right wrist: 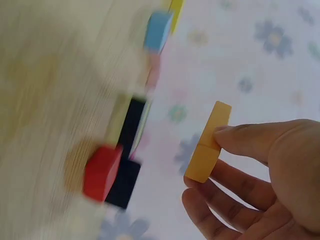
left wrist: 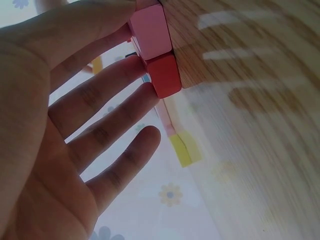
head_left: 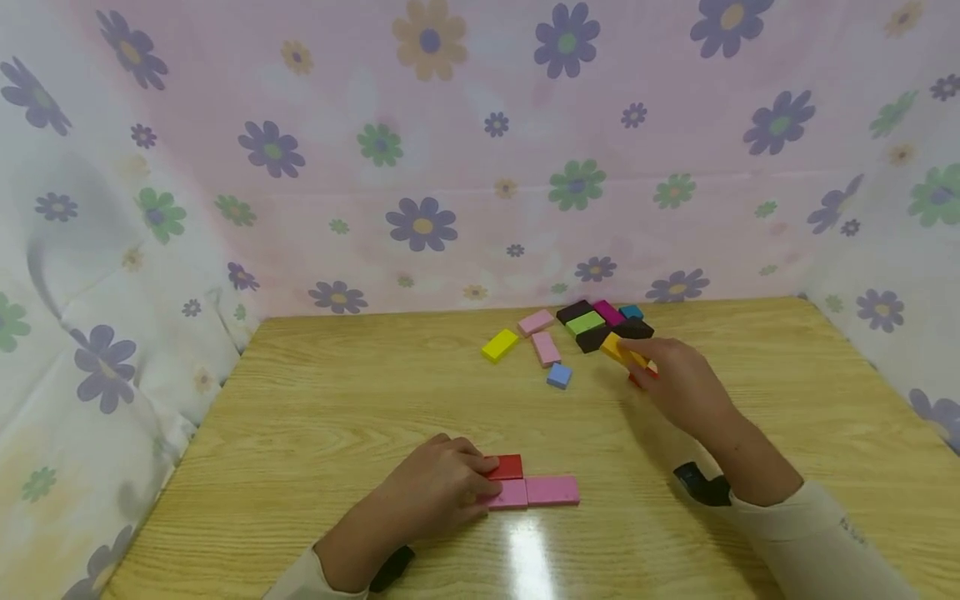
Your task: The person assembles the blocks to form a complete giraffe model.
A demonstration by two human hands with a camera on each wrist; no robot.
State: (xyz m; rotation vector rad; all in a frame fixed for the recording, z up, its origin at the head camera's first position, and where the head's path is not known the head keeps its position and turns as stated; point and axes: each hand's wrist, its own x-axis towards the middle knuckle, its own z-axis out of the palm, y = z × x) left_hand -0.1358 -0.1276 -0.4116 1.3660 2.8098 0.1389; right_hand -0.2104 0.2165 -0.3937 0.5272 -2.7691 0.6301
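Note:
My left hand (head_left: 442, 479) rests its fingertips on the left ends of a red block (head_left: 510, 467) and a pink block (head_left: 508, 495), which lie side by side on the table. A second pink block (head_left: 553, 491) continues the near row to the right. In the left wrist view the fingers are nearly straight, against the pink block (left wrist: 151, 32) and red block (left wrist: 165, 75). My right hand (head_left: 686, 387) pinches an orange-yellow block (right wrist: 209, 142) between thumb and fingers, held up above the table. Below this hand a red block (head_left: 637, 379) is partly hidden.
At the back of the wooden table (head_left: 337, 392) lie several loose blocks: a yellow block (head_left: 499, 345), pink ones, a blue block (head_left: 559, 376), a green block (head_left: 585, 324), a magenta block (head_left: 608, 312) and dark ones. Flowered cloth (head_left: 465, 167) walls the back and sides.

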